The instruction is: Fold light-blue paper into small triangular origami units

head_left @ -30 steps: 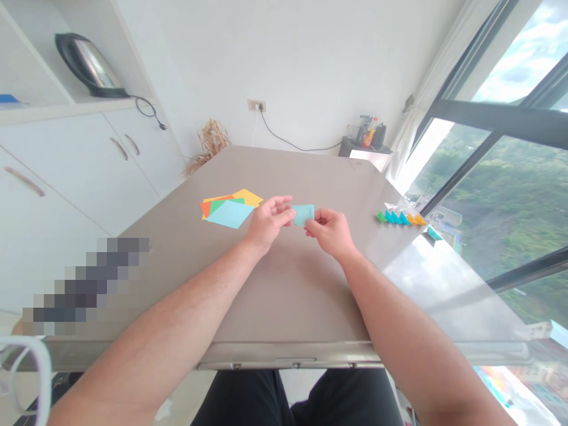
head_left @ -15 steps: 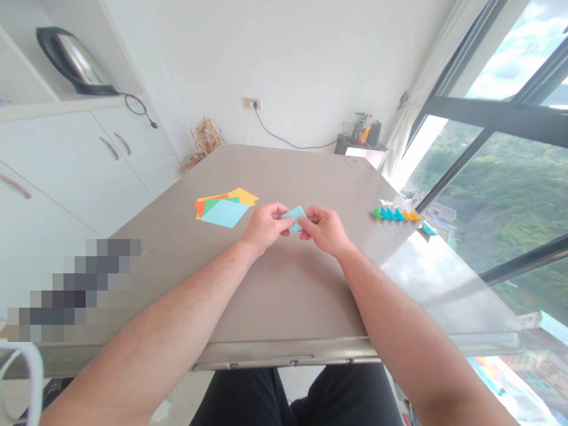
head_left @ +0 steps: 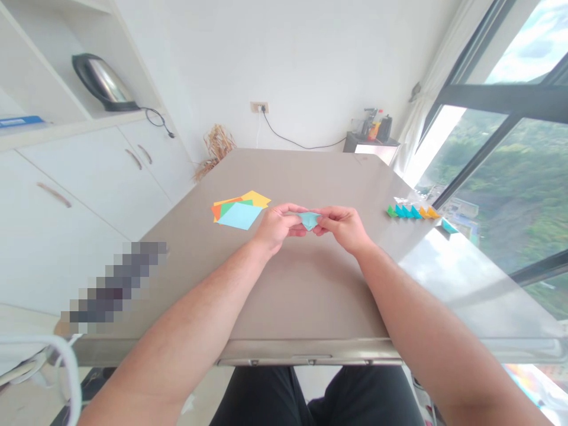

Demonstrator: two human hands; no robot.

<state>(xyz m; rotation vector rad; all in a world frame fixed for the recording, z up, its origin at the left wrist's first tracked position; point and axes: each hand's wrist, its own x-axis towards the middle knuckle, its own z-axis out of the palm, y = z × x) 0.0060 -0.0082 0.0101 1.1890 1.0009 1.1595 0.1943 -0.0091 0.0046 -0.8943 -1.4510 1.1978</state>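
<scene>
A small light-blue folded paper [head_left: 309,220] is held above the middle of the table, stretched between both hands. My left hand [head_left: 278,226] pinches its left corner between thumb and fingers. At the opposite corner, my right hand [head_left: 344,226] grips it the same way. The paper looks wide at the top and comes to a point at the bottom. Left of my left hand lies a fanned pile of coloured paper sheets [head_left: 241,215], light blue on top, with green, orange and yellow below.
Several small folded paper boats [head_left: 410,212] in green, blue and orange stand in a row at the table's [head_left: 306,296] right. A separate light-blue folded piece [head_left: 448,226] lies near the window edge. A kettle [head_left: 106,83] sits on the left shelf.
The paper between my hands went from a flat diamond to a wider, boat-like shape with its ends pulled apart. My view has shifted slightly left.
</scene>
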